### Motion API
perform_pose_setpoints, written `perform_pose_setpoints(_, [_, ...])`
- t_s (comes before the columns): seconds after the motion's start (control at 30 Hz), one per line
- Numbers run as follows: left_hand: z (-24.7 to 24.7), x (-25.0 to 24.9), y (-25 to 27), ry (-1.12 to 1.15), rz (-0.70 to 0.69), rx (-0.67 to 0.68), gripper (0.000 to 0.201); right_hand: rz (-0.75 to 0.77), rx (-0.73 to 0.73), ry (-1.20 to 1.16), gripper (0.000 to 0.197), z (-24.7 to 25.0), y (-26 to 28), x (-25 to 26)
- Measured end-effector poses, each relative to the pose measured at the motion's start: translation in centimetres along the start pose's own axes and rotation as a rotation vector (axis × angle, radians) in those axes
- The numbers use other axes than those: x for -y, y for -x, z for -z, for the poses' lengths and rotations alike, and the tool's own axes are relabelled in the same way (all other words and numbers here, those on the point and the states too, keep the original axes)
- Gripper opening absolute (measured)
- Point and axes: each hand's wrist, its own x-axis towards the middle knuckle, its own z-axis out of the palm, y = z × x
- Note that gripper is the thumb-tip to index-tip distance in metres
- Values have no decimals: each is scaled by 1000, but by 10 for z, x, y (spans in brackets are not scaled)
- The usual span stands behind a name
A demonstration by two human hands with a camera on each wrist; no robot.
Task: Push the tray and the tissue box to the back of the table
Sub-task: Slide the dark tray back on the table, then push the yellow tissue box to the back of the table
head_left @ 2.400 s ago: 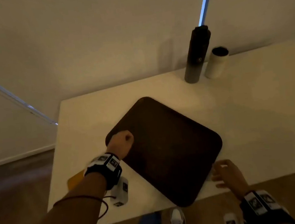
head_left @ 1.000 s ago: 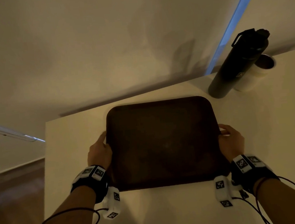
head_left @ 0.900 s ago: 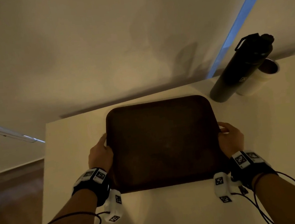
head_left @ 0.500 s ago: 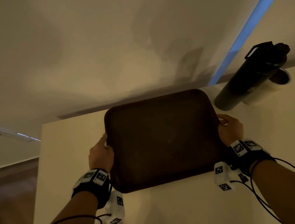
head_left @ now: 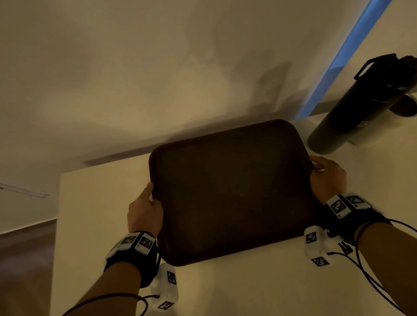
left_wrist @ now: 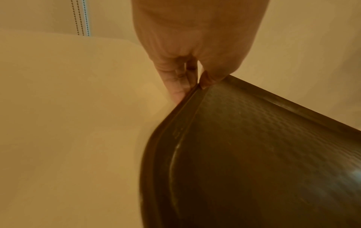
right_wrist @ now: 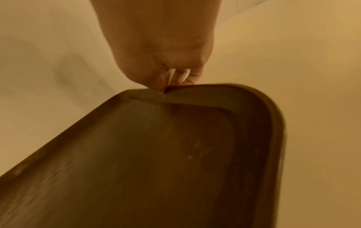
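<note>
One dark brown tray (head_left: 232, 194), lying flat on the pale table (head_left: 102, 196), its far edge right up at the table's back edge, by the wall (head_left: 139, 61). Rounded corners, raised rim, nothing on it.

Two hands on it, one per side. Left hand (head_left: 144, 212) at the tray's left edge, thumb on top of the rim, fingers (left_wrist: 175, 83) tucked along the outside, pinching the rim. Right hand (head_left: 328, 179) at the right edge, same pinch: thumb over the rim, fingers (right_wrist: 183, 77) curled beneath. Both wrist views show the rim caught between thumb and fingers.

Two wristbands with black-and-white markers, one on each wrist, a white marked block hanging under each, thin black cables trailing back along the forearms.

Out toward the back right of the table: one tall black bottle (head_left: 362, 106) with a loop handle on its cap, just beside the tray's far right corner but apart from it. One white cylinder (head_left: 390, 124) with a dark open top, tucked right behind the bottle.

Tissue box nowhere in these views
</note>
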Motion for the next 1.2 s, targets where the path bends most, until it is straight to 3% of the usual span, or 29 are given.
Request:
perform_pose_setpoints(0.23, [8,1,4,-5,5,34,59,-3,44,31,49,7,7,5])
perform_pose_setpoints(0.4, [42,11,21,19,64,1,55,148,-53,78,49,15,41,10])
perform_pose_setpoints(0.47, [60,18,39,58,89,8,46,204,-27,80,44,17,63,11])
perform_pose_setpoints(0.53, [80,26,61,92,116,24,36,261,64,59,38,16,87,11])
perform_pose_setpoints(0.73, [130,78,148,136,155,-6,11,321,523,4,33,-7,198,12])
perform_pose_setpoints(0.97, [132,158,257,169,296,-11,24,270,901,-47,40,-37,345,-26])
perform_pose_setpoints(1.2, [100,186,312,412,443,32,48,170,1047,-160,55,-53,414,-43])
